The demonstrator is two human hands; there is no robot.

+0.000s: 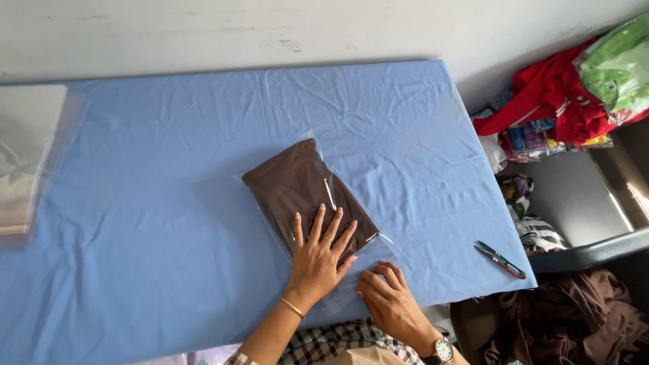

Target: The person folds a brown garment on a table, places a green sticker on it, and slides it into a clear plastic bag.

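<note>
A folded brown cloth (297,186) lies inside a clear plastic bag (312,137) on a table covered with a blue sheet (155,203). My left hand (319,255) presses flat on the near end of the bagged cloth, fingers spread. My right hand (389,301) rests just to its right with fingers curled on the bag's open flap (368,260) near the table's front edge. A gold bangle is on my left wrist and a watch on my right.
Small thread snips (500,259) lie near the table's right front corner. A stack of clear bags (27,159) sits at the left edge. Right of the table are a dark chair, red and green bagged clothes (574,88) and a brown cloth pile (574,321).
</note>
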